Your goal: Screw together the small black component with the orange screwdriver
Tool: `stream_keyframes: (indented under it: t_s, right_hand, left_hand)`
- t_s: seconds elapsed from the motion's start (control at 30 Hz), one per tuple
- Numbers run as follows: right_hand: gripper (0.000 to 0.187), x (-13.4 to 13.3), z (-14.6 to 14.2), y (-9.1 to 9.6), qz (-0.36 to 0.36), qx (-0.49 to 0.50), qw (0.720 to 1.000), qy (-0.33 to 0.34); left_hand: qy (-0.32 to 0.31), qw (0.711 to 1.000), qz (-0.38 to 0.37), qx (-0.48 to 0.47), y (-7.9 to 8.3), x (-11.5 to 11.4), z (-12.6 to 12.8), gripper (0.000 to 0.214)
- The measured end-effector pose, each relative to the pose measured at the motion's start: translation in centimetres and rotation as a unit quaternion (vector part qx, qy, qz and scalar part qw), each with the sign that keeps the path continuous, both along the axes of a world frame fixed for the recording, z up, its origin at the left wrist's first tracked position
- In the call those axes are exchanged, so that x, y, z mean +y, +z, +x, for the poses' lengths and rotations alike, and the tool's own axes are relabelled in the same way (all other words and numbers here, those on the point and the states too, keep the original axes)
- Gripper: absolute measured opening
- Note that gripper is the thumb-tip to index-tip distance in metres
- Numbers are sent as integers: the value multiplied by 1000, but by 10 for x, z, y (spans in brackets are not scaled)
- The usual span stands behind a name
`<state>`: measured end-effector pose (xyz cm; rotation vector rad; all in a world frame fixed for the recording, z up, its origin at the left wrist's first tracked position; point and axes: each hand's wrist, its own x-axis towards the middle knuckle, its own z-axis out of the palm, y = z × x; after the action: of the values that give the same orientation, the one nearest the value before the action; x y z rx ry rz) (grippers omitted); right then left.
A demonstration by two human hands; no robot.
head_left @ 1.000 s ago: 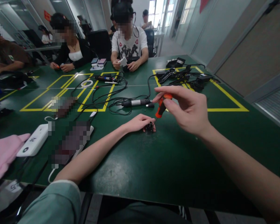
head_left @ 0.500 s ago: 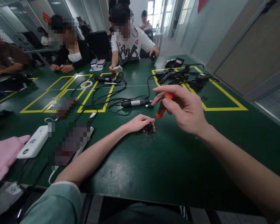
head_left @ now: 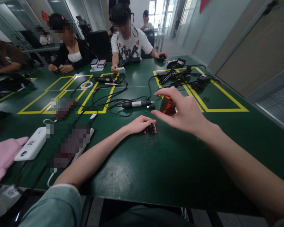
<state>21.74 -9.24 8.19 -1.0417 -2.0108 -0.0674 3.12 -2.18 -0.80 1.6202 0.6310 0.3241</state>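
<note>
My left hand [head_left: 139, 124] rests on the green table. Its fingers are closed around a small black round part [head_left: 150, 130] with a short upright stub, which stands on the tabletop. To the right and above it is my right hand [head_left: 184, 108], with a screwdriver [head_left: 167, 105] that has a black and orange handle. Thumb and index finger are spread around the handle, and the other fingers are mostly hidden behind it. The thin shaft slants down toward the black part; where its tip sits I cannot tell.
Beyond my hands lies a black and silver pen-shaped tool [head_left: 137, 104] with its cable, near tiny loose screws. Black cabled devices [head_left: 180, 75] fill the far right. A white power strip [head_left: 34, 143] and pink cloth [head_left: 6, 157] are at left. People sit across the table.
My right thumb and index finger have spread apart around the screwdriver handle, which has tilted and turned. My left hand keeps its hold on the black part. The person opposite has moved a hand outward.
</note>
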Motion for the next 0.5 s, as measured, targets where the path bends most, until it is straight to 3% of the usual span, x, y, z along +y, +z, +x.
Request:
stream_keyframes:
  t_s: [0.17,0.23,0.33,0.5]
  right_hand:
    - [56,-3,-2,6,-64,23,997,26]
    - [48,-5,-4,10,-110,29,993,23]
    - [15,-8,-7,17,-193,10,981,2]
    - [28,-8,-11,21,-282,2,959,-17]
  left_hand:
    - [-3,1000,2,-3,-3,2,0,49]
    - [-1,1000,2,-2,-3,2,0,49]
    - [0,1000,4,-2,-3,1,0,46]
    - [3,1000,7,2,-2,1,1,42]
